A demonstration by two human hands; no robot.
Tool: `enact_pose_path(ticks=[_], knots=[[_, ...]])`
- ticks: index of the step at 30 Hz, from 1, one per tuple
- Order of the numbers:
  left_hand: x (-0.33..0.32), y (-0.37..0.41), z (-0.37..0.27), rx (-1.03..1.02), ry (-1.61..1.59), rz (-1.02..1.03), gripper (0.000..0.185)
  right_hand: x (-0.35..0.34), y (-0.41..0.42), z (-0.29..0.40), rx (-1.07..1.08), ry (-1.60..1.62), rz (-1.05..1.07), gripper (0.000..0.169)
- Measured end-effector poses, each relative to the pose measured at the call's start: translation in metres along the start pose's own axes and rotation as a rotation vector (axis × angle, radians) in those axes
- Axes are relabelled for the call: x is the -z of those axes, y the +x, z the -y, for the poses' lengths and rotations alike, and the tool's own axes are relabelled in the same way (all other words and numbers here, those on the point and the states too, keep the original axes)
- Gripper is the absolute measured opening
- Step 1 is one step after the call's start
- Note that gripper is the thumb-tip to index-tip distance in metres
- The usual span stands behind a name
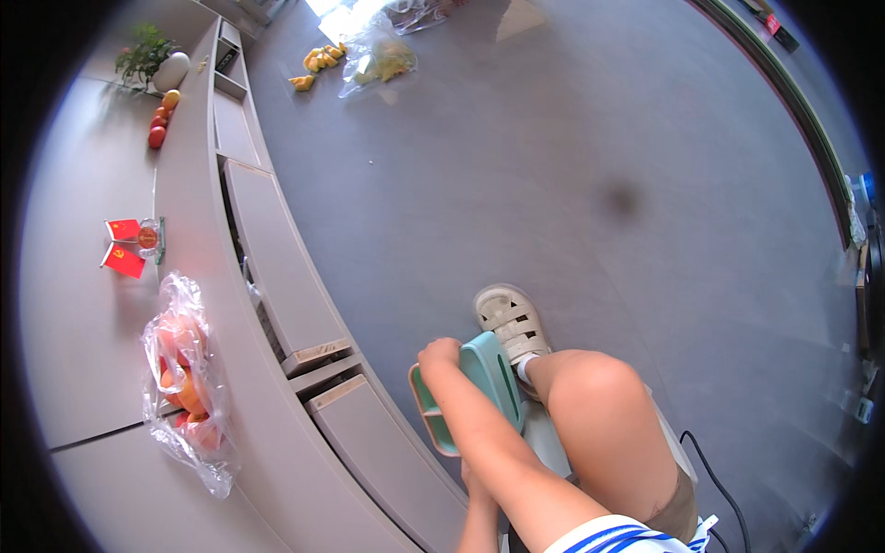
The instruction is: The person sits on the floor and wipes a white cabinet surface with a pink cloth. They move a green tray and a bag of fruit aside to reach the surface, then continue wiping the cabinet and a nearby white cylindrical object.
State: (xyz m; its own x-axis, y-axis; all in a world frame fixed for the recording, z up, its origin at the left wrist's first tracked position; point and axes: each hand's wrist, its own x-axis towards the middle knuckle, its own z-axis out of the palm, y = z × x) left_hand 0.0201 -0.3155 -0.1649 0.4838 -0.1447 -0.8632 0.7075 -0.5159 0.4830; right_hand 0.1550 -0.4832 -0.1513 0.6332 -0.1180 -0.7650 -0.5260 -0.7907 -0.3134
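Note:
A turquoise compartment box (508, 387) with a long slot in its side and a pale brown rim is tilted above the floor, left of my bent knee. My right hand (440, 355) grips its far end, with the fingers curled over the edge. My right forearm crosses in front of the box and hides part of its green inside, where a divider shows. Only the wrist side of my left hand (467, 475) appears at the near end of the box. My right forearm covers its fingers.
Left runs a grey cabinet (276, 256) with drawers. On its top lie bagged peach-like fruits (183, 390), small red flags (124, 259), a row of fruits (157, 131) and a potted plant (145, 55). Yellow pieces (323, 58) and a plastic bag (380, 59) lie on the floor; a black cable (719, 477) runs right.

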Motion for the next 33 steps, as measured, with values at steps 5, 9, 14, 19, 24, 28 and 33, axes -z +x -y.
enact_pose_path(ticks=[5, 9, 14, 19, 24, 28, 33], knots=[[-0.031, 0.053, -0.080, -0.061, 0.829, 0.006, 0.027, -0.015, 0.010, -0.012, -0.009, 0.029, 0.015, 0.025], [-0.028, 0.104, -0.178, 0.005, 1.304, -0.096, 0.027, -0.027, 0.022, 0.022, 0.055, -0.057, 0.030, 0.024], [-0.037, 0.132, -0.163, 0.043, 1.304, -0.078, 0.026, -0.030, 0.032, 0.006, 0.007, 0.032, 0.097, 0.026], [0.010, 0.044, -0.001, -0.001, 0.235, -0.374, 0.032, -0.050, 0.047, 0.033, 0.109, 0.036, 0.131, 0.031], [-0.017, 0.022, 0.034, 0.002, -0.458, -0.392, 0.046, -0.043, 0.042, -0.003, 0.051, 0.095, 0.126, 0.037], [-0.011, 0.033, 0.060, 0.012, -0.678, -0.457, 0.041, -0.054, 0.041, 0.006, 0.093, 0.164, 0.090, 0.036], [-0.013, 0.051, 0.078, 0.279, -0.510, -0.458, 0.020, -0.052, 0.037, 0.002, 0.065, 0.162, 0.097, 0.034]])
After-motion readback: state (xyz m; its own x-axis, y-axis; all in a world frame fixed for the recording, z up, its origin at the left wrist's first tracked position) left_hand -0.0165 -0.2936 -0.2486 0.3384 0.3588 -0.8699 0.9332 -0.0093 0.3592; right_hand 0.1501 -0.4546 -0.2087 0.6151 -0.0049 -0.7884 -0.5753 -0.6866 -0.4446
